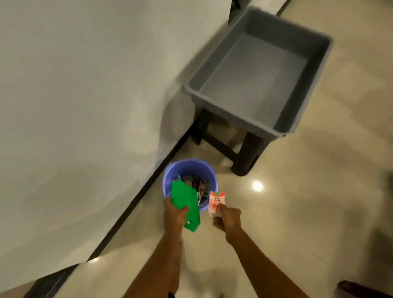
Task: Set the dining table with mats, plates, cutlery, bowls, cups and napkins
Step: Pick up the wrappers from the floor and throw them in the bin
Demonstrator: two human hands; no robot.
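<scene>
While both arms reach down toward the blue bucket (188,173), which stands on the tiled floor (316,209) against the base of the white wall (65,89), the step in hand appears to be a clearing-up one rather than any laying of places. The left hand (174,214) holds a flat green carton (186,206), its fingers curled round the lower part, the upper end of the carton projecting over the near rim of the bucket. The right hand (228,217) pinches a small pink-and-white carton (216,202) just beside the bucket, at its near right rim. The bucket already contains dark, crumpled scraps, too blurred to identify. Beyond the bucket, to its right, a grey plastic tub (267,74) rests on a dark stool (236,149). No mat, plate, cutlery, bowl, cup or napkin is visible, and no desk; the task's things lie outside this view. By judgement, the next move calls for bringing each carton over the bucket's mouth and releasing it, the right-hand one needing to travel farther inward.
</scene>
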